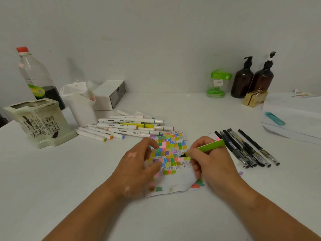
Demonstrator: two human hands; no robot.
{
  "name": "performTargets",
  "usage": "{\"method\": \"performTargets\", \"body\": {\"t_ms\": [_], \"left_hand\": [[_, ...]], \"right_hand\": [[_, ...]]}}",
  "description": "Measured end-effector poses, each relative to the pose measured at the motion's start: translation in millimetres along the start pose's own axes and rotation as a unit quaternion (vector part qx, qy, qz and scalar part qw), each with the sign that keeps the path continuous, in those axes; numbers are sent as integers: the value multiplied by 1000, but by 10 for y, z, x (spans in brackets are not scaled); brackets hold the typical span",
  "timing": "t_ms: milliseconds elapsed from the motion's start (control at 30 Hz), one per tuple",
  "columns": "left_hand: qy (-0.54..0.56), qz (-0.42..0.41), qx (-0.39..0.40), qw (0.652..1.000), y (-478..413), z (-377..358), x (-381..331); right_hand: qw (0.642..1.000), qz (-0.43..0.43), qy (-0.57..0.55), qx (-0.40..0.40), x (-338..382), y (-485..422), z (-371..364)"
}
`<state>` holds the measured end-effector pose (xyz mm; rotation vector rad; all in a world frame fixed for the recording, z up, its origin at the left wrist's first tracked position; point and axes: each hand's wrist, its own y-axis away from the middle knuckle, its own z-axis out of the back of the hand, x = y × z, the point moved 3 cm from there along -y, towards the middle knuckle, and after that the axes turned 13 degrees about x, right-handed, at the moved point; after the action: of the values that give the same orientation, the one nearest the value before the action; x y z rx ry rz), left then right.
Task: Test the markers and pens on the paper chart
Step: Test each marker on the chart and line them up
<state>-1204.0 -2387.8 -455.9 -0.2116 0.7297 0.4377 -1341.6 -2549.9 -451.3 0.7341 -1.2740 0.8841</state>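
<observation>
Hands point(139, 164) point(210, 159) partly hide paper chart point(173, 148) and green marker point(211, 147).

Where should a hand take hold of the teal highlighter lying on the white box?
Probably mid-barrel, pinched from above across its narrow width. The teal highlighter lies flat and alone on the white box, so both long sides are free.

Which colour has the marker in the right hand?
It is a light green marker; head view.
</observation>
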Motion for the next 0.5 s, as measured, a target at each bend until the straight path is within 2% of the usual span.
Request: {"method": "performTargets", "body": {"t_ms": [100, 167, 367, 500], "left_hand": [[170, -14, -12, 985, -7, 58, 47], [223, -19, -14, 975, -22, 59, 92], [254, -34, -26, 966, -34, 73, 99], [269, -57, 5, 961, -34, 27, 55]], "right_hand": [[999, 23, -44, 16, 12, -1, 19], [998, 36, -54, 20, 13, -9, 35], [985, 56, -153, 59, 66, -10, 17], [983, 77, -158, 50, 97, -6, 29]]}}
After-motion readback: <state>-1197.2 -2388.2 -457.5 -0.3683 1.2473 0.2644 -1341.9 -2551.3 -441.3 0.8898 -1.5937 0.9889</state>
